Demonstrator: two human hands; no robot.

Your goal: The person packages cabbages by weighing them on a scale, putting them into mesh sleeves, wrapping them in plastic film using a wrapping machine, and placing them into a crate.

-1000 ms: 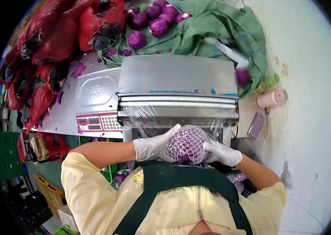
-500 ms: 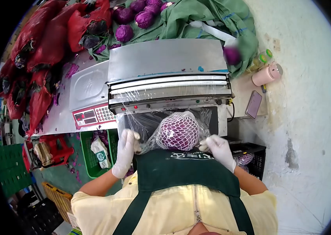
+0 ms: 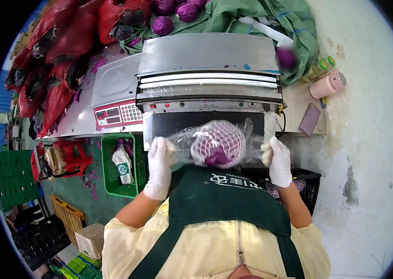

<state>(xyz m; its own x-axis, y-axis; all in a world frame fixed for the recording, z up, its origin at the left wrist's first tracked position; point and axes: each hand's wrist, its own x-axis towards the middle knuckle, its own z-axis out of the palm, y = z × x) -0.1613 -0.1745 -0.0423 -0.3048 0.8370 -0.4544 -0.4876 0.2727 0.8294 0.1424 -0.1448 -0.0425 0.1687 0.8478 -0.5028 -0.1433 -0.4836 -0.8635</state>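
Observation:
A purple cabbage (image 3: 219, 143) in a white foam net sits in front of me, with clear plastic film (image 3: 182, 143) stretched out on both sides of it. My left hand (image 3: 160, 162), in a white glove, is closed on the film's left end. On the other side my gloved right hand (image 3: 277, 160) pinches the film's right end. The cabbage is over the near edge of the film wrapping machine's black plate (image 3: 171, 122); whether it touches the plate I cannot tell. Behind the plate stands the machine's metal body (image 3: 208, 53) with its rollers.
A scale (image 3: 118, 114) stands left of the machine. Red mesh sacks (image 3: 73, 37) and loose cabbages (image 3: 162, 25) lie at the back. Right are a pink bottle (image 3: 325, 86), a phone (image 3: 309, 120) and the wall. Below are a green basket (image 3: 105, 174) and a black crate (image 3: 310, 190).
The film no longer runs from the machine to the cabbage. Both hands have moved up and now pull the film's ends taut sideways. The cabbage has turned, and the view has shifted.

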